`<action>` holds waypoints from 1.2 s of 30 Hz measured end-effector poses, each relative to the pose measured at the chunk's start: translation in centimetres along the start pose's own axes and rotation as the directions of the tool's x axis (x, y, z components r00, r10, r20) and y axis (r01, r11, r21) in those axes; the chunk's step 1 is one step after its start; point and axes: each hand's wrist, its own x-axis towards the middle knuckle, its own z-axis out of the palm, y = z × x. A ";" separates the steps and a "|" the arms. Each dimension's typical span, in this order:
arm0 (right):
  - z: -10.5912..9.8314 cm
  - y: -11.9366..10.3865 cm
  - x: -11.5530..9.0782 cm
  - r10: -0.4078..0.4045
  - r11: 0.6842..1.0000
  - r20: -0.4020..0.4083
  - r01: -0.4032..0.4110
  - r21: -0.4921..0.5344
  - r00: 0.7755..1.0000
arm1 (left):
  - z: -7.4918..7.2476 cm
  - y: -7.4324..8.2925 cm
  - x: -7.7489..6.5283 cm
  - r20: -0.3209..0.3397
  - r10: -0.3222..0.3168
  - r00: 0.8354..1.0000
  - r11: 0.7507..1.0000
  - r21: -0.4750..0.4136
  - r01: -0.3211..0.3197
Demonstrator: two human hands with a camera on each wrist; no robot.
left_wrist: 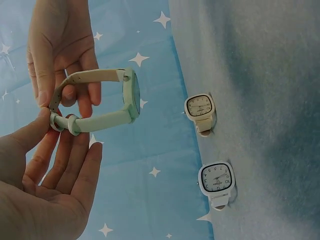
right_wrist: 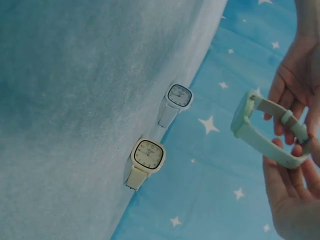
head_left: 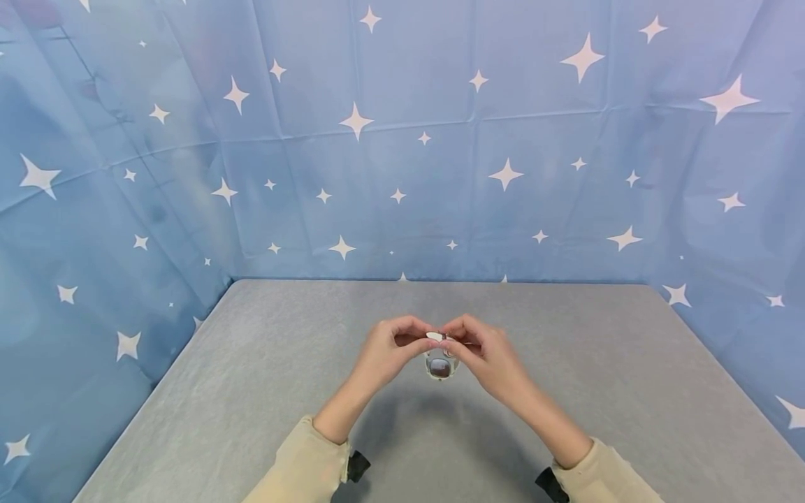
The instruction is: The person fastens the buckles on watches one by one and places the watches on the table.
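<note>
A mint-green wristwatch (left_wrist: 95,121) is held up between the two hands, its strap bent round into a loop. The left hand (head_left: 393,349) pinches the strap by its two small keeper loops with thumb and fingers. From the other side, the right hand (head_left: 490,353) pinches the strap where its ends meet. The watch case (right_wrist: 243,114) hangs on the far side of the loop from the fingers, seen edge-on in both wrist views. In the head view, its square face (head_left: 439,368) shows below the fingertips. Fingers partly cover the strap ends.
In the wrist views a cream watch (left_wrist: 200,106) and a white watch (left_wrist: 216,177) lie face up near an edge of the grey table (head_left: 283,335). A blue star-patterned curtain (head_left: 428,161) stands behind and at both sides.
</note>
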 end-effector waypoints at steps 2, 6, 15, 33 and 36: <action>0.0 0.0 0.0 -0.026 1.000 -0.014 0.026 -0.002 1.000 | 0.0 0.0 0.0 -0.001 -0.005 1.000 1.000 0.002 0.005; 0.0 0.2 0.1 -0.084 0.996 -0.025 0.084 -0.002 0.996 | 0.0 0.0 -0.1 0.001 -0.019 1.000 1.000 -0.003 0.019; -0.2 0.7 -0.2 -0.115 0.993 -0.038 0.116 0.013 0.993 | -0.4 -0.1 -0.1 -0.008 -0.022 1.000 0.997 -0.070 0.021; -0.5 0.8 -0.4 -0.049 0.996 -0.006 0.050 0.072 0.999 | -1.5 0.0 -0.1 -0.100 -0.036 0.994 0.994 -0.104 0.025; -0.5 0.8 -0.4 -0.054 0.996 -0.009 0.054 0.073 0.999 | -1.6 0.0 -0.1 -0.109 -0.028 0.994 0.993 -0.115 0.016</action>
